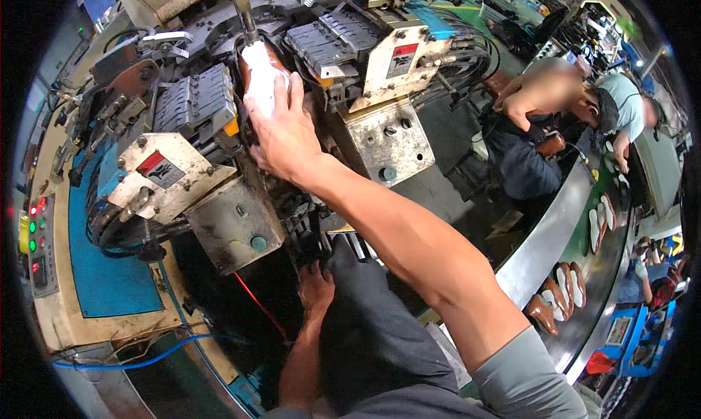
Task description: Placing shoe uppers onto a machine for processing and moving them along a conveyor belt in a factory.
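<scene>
shoe [257,65], long axis toward metal rod [244,11]

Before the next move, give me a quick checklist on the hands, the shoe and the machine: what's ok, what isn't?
1. Right hand on the brown and white shoe: ok, touching it.
2. Firmness of that hold: cannot tell.
3. Right hand clear of the machine: not ok, it reaches between the left grey block and right grey block.
4. Left hand away from the blocks: ok, low beside the thigh.
5. Metal rod pressing the shoe: cannot tell; its end meets it in view.
</scene>
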`<state>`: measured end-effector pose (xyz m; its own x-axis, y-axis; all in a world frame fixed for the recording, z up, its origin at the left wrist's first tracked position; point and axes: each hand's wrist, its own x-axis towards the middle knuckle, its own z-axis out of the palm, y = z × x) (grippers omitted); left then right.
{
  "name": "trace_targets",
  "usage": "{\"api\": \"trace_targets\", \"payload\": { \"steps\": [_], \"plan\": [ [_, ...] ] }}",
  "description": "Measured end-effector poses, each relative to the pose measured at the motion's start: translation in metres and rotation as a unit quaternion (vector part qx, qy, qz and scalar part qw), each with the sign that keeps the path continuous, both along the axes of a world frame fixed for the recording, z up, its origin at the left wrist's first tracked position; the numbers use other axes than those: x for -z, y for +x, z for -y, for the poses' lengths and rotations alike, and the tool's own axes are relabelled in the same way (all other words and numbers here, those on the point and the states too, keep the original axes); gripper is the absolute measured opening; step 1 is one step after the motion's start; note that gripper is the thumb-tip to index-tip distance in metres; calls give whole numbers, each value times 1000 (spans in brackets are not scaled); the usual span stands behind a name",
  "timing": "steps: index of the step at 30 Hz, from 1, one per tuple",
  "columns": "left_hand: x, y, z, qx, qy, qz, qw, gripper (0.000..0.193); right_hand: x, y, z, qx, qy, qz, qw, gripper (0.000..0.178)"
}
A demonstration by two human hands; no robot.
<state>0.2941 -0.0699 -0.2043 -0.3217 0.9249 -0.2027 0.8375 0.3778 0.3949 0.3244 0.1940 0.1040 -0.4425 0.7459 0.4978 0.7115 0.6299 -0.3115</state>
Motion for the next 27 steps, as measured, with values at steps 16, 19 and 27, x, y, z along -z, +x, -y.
{"api": "trace_targets", "payload": {
  "steps": [16, 19, 27],
  "plan": [
    [4, -8, 3, 25, 50, 15, 998, 41, -28, 2, 5, -3, -21, -30, 999, 84],
    [-28, 12, -1, -28, 2, 50, 998, 40, 2, 40, 27, -50, 42, -85, 994, 80],
    [-6, 6, -2, -13, 9, 30, 999, 37, 226, 306, 314, 150, -218, -118, 957, 55]
  ]
}}
